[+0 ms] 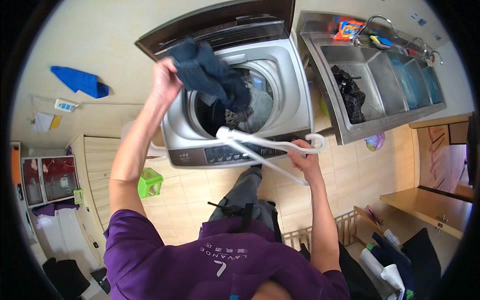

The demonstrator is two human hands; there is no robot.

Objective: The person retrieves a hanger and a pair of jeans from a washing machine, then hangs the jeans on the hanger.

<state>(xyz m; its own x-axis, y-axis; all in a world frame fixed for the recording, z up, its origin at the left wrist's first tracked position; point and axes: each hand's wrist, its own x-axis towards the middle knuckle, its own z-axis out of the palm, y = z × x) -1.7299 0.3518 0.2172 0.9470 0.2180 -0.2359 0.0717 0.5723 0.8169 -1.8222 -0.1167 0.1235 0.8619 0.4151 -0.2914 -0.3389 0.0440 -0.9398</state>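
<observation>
My left hand grips a dark blue garment at its upper end and holds it up over the open drum of a top-loading washing machine. The garment's lower part hangs into the drum, where a grey patterned cloth and other laundry lie. In my right hand is a white plastic clothes hanger, held near its hook, in front of the machine's control panel. Nothing hangs on the hanger. The machine's dark lid stands raised behind the drum.
Right of the machine is a stainless steel sink with a black patterned garment in it and a detergent bag behind. A green plastic stool stands on the floor at left. Clothes hang by a wooden rack at lower right.
</observation>
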